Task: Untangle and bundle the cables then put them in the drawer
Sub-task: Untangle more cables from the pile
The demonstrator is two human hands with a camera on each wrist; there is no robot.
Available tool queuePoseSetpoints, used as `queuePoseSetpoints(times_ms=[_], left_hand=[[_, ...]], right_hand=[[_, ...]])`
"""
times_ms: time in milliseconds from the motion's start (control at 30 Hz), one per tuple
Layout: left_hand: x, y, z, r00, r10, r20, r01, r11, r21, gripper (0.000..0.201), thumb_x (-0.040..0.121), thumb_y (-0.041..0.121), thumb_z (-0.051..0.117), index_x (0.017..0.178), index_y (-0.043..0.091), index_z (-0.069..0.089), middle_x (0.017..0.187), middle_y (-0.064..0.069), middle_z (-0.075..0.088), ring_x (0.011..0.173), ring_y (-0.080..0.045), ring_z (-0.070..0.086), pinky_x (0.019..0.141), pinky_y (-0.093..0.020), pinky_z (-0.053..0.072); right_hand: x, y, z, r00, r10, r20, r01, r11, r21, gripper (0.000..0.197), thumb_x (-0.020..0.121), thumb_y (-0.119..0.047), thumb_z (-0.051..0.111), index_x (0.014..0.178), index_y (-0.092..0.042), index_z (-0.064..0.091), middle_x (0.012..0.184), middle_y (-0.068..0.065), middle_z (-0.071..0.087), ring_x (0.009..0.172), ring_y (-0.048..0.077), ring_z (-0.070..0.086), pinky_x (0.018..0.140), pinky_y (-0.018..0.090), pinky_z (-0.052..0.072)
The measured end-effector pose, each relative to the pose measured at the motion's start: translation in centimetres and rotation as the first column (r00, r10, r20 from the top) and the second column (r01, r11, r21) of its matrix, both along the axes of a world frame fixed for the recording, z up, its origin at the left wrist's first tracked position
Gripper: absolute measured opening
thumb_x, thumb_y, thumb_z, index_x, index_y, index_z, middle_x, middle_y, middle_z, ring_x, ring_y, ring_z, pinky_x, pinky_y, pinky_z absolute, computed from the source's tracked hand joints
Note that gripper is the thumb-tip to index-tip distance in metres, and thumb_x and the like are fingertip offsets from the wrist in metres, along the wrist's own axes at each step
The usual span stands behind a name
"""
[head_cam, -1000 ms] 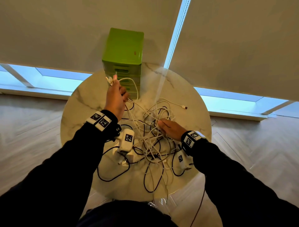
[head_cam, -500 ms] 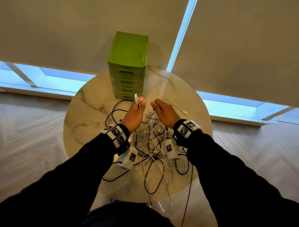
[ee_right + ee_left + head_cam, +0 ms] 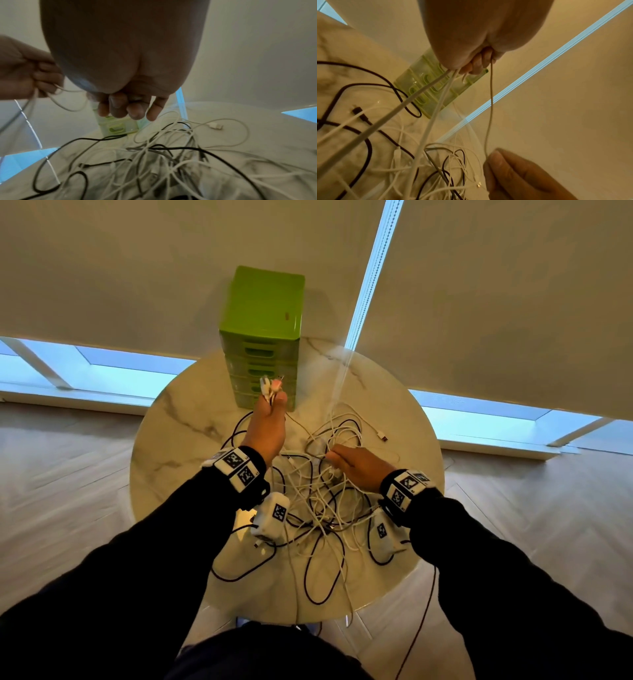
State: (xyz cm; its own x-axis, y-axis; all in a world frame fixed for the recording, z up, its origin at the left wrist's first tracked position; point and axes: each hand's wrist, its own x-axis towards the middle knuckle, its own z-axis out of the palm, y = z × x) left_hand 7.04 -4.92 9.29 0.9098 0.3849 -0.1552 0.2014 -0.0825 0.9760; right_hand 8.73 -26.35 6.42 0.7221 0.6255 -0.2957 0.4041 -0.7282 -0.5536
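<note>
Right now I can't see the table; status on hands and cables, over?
Left hand grips white cable ends, raised. Right hand over the tangle, grip unclear. Cables still knotted; drawers shut.

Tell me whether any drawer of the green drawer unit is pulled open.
No: in the head view all the drawer fronts of the green drawer unit sit flush, none pulled out.
</note>
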Motion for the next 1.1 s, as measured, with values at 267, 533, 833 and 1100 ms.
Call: queuePoseSetpoints(times_ms=[267, 533, 833, 1100], left_hand=[[-2.0, -2.9, 1.2, 0.963, -0.211, 0.171, 0.209, 0.978, 0.029, 0.043, 0.108, 0.028, 0.041, 0.149, 0.019, 0.037, 0.146, 0.006, 0.049, 0.135, -0.004, 0.043, 0.114, -0.023, 0.03], [-2.0, -10.2, 1.3, 0.867, -0.475, 0.148, 0.469, 0.88, 0.076, 0.046, 0.107, 0.036, 0.043, 0.15, 0.021, 0.039, 0.143, 0.01, 0.05, 0.125, 0.006, 0.048, 0.108, -0.019, 0.032], [-1.6, -15.4, 2.2, 0.843, -0.516, 0.153, 0.527, 0.849, -0.039, 0.031, 0.108, 0.038, 0.037, 0.134, 0.027, 0.051, 0.097, 0.007, 0.054, 0.081, -0.007, 0.05, 0.082, -0.024, 0.046], [-4.2, -19.1, 1.6, 0.726, -0.68, 0.101, 0.687, 0.71, -0.155, 0.016, 0.109, 0.026, 0.036, 0.109, 0.022, 0.052, 0.087, 0.001, 0.047, 0.073, -0.008, 0.042, 0.073, -0.019, 0.041]], right_hand=[[0.3, -0.8, 1.4, 0.984, -0.138, 0.114, 0.131, 0.989, 0.07, 0.036, 0.097, -0.034, 0.053, 0.13, -0.02, 0.054, 0.117, 0.0, 0.065, 0.11, 0.024, 0.061, 0.093, 0.042, 0.048], [-2.9, -3.3, 4.8, 0.974, -0.202, -0.101, 0.221, 0.946, 0.236, 0.015, 0.101, -0.012, 0.05, 0.111, -0.008, 0.061, 0.097, 0.0, 0.069, 0.082, 0.003, 0.066, 0.081, 0.023, 0.051], [-6.7, -16.8, 2.7, 0.846, -0.529, -0.069, 0.513, 0.842, -0.168, 0.027, 0.104, -0.018, 0.042, 0.114, -0.018, 0.067, 0.09, -0.003, 0.073, 0.086, 0.012, 0.063, 0.078, 0.023, 0.044], [-9.9, -19.7, 1.0, 0.689, -0.706, -0.161, 0.695, 0.707, -0.13, 0.077, 0.076, -0.037, 0.085, 0.138, -0.022, 0.043, 0.116, -0.003, 0.065, 0.112, 0.018, 0.06, 0.098, 0.036, 0.046]])
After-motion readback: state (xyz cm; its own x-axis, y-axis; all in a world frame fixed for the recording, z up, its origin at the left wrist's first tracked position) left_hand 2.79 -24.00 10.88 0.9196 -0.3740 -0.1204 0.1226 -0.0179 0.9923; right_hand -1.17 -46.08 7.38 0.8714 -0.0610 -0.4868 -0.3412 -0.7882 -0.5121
